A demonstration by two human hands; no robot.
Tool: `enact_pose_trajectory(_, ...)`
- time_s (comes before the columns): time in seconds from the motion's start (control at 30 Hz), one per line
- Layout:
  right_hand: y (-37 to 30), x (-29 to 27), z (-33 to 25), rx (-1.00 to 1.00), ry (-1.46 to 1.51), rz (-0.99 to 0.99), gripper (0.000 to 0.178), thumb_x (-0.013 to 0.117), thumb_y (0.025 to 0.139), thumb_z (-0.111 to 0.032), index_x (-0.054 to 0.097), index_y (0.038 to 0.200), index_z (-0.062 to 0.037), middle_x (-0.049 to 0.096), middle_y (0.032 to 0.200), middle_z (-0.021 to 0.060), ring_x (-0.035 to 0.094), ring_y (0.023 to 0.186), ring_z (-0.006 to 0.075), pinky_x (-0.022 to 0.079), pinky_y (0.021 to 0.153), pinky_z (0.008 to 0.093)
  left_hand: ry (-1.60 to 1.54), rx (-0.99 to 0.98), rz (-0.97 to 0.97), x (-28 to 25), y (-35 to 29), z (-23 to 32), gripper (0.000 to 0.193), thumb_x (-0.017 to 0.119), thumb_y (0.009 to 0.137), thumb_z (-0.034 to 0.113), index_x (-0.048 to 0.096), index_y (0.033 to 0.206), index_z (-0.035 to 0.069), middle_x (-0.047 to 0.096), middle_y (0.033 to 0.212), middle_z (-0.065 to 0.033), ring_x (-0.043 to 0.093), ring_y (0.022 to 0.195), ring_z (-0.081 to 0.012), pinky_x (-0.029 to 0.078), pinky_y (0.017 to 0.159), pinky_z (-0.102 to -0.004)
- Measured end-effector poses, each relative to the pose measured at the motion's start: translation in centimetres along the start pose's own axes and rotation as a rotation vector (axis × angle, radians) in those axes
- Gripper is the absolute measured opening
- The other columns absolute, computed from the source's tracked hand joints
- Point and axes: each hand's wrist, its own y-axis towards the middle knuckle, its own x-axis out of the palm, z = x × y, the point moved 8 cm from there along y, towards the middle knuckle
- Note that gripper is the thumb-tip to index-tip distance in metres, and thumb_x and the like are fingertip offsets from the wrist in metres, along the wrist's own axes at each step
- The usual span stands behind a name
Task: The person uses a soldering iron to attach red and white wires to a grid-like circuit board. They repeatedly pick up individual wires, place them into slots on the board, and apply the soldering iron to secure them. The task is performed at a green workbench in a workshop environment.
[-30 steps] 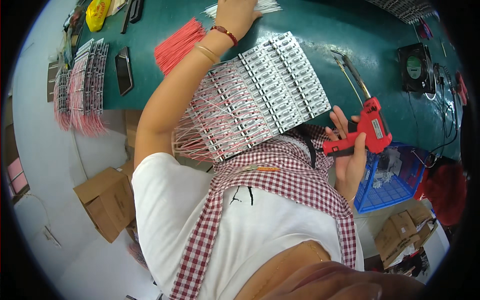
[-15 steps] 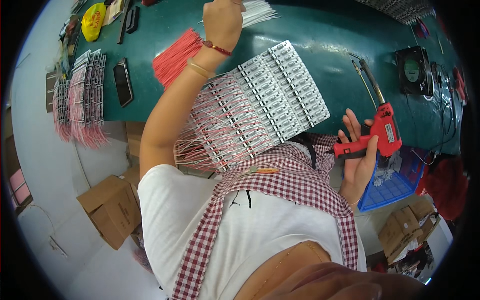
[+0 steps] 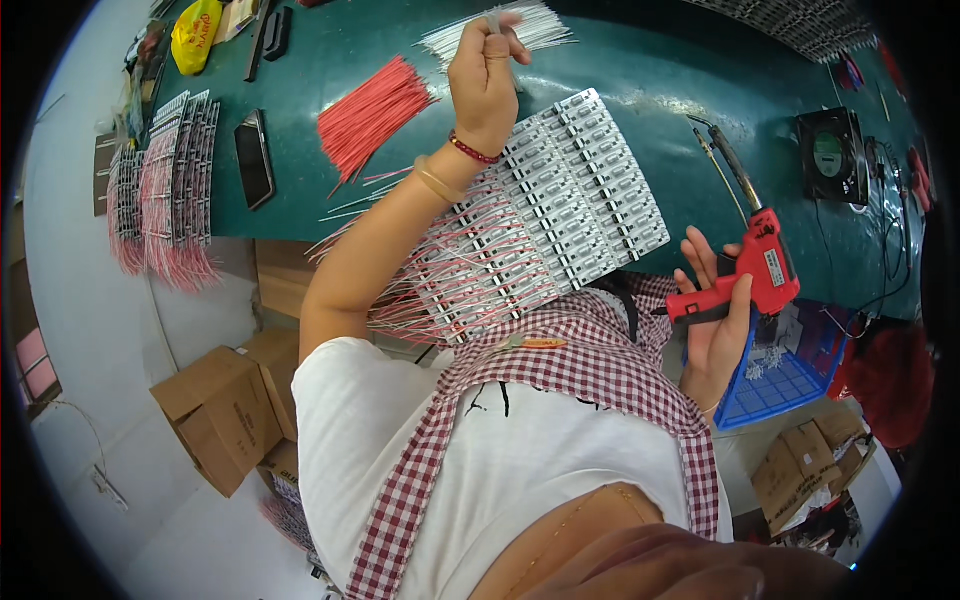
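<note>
My left hand (image 3: 485, 92) is raised over the far part of the bench, beside the near edge of a bundle of white wires (image 3: 545, 28). Its fingers are bent together around a thin greyish thing I cannot make out. In my right hand (image 3: 712, 350) rests a red soldering gun (image 3: 768, 262), its metal tip and thin feed tube pointing away from me. Between the hands lies a tilted panel of small grey circuit boards (image 3: 590, 190). Red and white wires (image 3: 480, 260) run across its left part and hang over the near edge. My left forearm hides part of them.
Red wires (image 3: 372, 115) lie bundled on the green bench (image 3: 690, 60). Farther left are a phone (image 3: 254, 160) and stacked wired panels (image 3: 180, 185). On the right are a black fan-like device (image 3: 830, 155) with cables and a blue basket (image 3: 780, 385) below the bench edge.
My left hand has moved to the right and nearer to me, uncovering more of the red and white wire bundles. The right hand keeps its hold on the soldering gun.
</note>
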Motion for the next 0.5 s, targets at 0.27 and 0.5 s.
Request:
enact_pose_trajectory(0.27,0.0,0.6,-0.1,0.009,-0.021,-0.027,0.041,0.043,0.101,-0.037,0.041,0.128,-0.0067,0.047,0.133,0.031,0.053,0.12,0.032,0.049,0.091,0.0399,-0.238,-0.138,0.045,0.1,-0.2,0.1,0.026,0.053,0.098,0.015,0.059,0.115,-0.004,0.063,0.087,-0.0061,0.062,0.077,-0.0121,0.05,0.074,-0.0247)
enact_pose_trajectory(0.5,-0.2,0.8,-0.3,0.017,-0.035,-0.019,0.042,0.043,0.101,-0.037,0.041,0.128,-0.0055,0.048,0.132,0.032,0.054,0.118,0.0314,0.05,0.09,0.0391,-0.175,-0.225,-0.077,0.2,-0.2,1.6,0.028,0.058,0.096,0.015,0.06,0.117,-0.004,0.067,0.089,-0.0059,0.06,0.074,-0.0095,0.048,0.07,-0.022)
